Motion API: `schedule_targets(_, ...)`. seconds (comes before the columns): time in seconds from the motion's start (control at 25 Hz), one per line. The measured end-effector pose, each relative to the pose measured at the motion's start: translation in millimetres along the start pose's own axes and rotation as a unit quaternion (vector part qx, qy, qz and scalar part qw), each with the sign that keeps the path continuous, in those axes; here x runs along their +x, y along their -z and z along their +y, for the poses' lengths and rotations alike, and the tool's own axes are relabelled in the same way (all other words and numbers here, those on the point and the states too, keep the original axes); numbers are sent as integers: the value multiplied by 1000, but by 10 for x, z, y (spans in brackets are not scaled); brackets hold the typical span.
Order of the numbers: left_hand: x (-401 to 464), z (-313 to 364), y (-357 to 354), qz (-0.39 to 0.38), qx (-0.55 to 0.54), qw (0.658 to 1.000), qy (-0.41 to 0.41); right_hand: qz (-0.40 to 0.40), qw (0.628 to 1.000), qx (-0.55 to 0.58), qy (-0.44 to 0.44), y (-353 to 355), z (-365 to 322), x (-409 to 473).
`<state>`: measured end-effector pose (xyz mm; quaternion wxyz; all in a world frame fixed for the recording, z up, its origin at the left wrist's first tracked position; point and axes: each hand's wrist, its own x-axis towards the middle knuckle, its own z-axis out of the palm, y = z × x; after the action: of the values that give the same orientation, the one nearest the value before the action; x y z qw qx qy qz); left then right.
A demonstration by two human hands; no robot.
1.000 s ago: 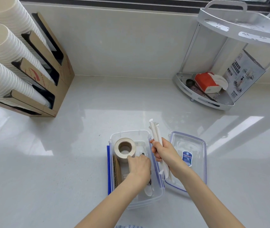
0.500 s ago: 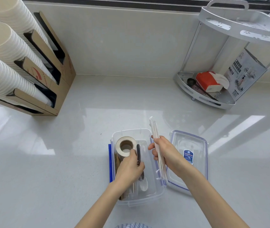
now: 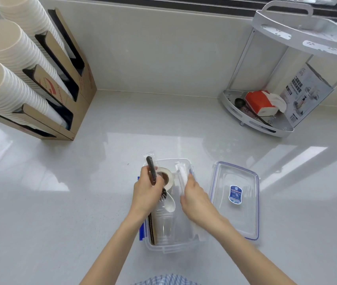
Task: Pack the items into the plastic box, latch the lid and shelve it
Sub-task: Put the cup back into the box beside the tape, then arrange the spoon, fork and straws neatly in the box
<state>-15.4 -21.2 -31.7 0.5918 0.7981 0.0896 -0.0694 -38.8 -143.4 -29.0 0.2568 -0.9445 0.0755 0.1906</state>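
Note:
A clear plastic box (image 3: 169, 246) with blue latches sits on the counter in front of me. Inside it are a roll of tape (image 3: 166, 177), a white spoon (image 3: 169, 203), a clear cup (image 3: 163, 227) and brown cardboard along its left wall. My left hand (image 3: 146, 194) grips a wrapped black utensil (image 3: 151, 168), lifted upright over the box's left side. My right hand (image 3: 194, 199) holds a long white wrapped packet (image 3: 182, 175) and lowers it into the box's right side. The clear lid (image 3: 235, 199) with a blue label lies flat to the right of the box.
A cardboard dispenser (image 3: 75, 103) with stacks of white paper cups (image 3: 9, 64) stands at the back left. A white two-tier corner shelf (image 3: 266, 124) at the back right holds a red tissue pack (image 3: 260, 102), a black ladle and a printed box.
My left hand picked the black utensil out of the box and raised it. My right hand moved the white packet from the box's right rim to inside the box.

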Motion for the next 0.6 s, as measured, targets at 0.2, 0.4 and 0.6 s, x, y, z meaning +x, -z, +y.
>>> schedule_targets(0.2,-54,-27,11,-9,-8,1000,9,-16,988,-152,-19,-186,-90,6)
schedule_targets(0.4,-70,-14,40,-25,-11,999,19,-29,981,-190,-15,-220,-87,13)
schedule_targets(0.6,-55,-33,87,-28,-17,999,26,11,953,-257,159,-52,89,44)
